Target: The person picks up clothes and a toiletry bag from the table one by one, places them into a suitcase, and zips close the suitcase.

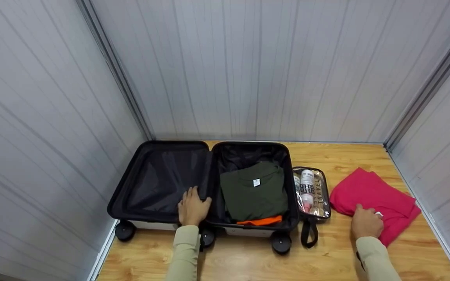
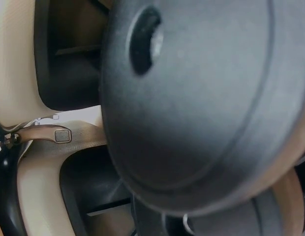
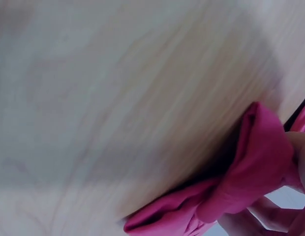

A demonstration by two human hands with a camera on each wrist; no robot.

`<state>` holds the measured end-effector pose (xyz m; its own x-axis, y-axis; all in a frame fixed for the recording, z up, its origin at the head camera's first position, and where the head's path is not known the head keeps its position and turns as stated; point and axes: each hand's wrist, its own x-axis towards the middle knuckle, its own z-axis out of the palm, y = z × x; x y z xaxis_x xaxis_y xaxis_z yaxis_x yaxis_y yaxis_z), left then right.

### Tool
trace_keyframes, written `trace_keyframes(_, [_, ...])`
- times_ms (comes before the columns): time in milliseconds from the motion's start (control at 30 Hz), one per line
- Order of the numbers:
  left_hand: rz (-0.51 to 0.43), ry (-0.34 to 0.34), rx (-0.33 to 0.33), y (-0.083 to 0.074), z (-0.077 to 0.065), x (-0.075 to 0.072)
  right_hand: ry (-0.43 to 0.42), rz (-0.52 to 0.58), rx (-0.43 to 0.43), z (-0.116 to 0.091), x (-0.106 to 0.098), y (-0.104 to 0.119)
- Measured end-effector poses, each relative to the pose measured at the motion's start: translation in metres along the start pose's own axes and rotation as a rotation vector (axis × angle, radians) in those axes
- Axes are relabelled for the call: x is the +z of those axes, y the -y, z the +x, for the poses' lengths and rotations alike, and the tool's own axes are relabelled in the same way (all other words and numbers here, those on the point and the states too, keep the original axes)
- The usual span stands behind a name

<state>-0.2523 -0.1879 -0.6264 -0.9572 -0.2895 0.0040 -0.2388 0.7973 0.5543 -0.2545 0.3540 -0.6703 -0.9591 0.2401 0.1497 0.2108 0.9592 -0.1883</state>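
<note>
A suitcase [image 1: 158,216] lies unfolded on the floor, its two halves side by side. My left hand [image 1: 193,207] rests with fingers extended at the front edge of the left half, near the hinge. Close to the left wrist view is a black suitcase wheel [image 2: 192,98]. In the right half lies a folded dark green T-shirt [image 1: 254,193] over something orange [image 1: 262,221]. My right hand [image 1: 366,221] grips the near left edge of a folded pink garment [image 1: 369,191] on the floor. The right wrist view shows the pink fabric [image 3: 256,172] bunched between thumb and fingers.
A clear travel pouch [image 1: 320,195] with bottles [image 1: 307,183] and a black strap [image 1: 309,234] lies between the suitcase and the pink garment. Pale panel walls [image 1: 240,70] stand behind and at both sides of the wooden floor [image 1: 244,261].
</note>
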Motion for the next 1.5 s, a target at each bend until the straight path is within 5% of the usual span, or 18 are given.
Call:
trace_keyframes(333, [-0.014, -0.006, 0.0, 0.0, 0.001, 0.002, -0.035, -0.031, -0.07, -0.001, 0.0, 0.0])
trace_keyframes(633, [-0.019, 0.004, 0.001, 0.002, 0.0, 0.0, 0.025, -0.03, -0.095, 0.002, -0.003, -0.004])
trace_keyframes(1167, [-0.012, 0.015, -0.009, 0.002, 0.001, 0.002, 0.058, 0.025, -0.039, 0.003, -0.008, -0.009])
trace_keyframes(1500, [-0.013, 0.014, -0.013, 0.001, 0.002, 0.004, 0.11, 0.089, 0.072, 0.007, -0.008, -0.017])
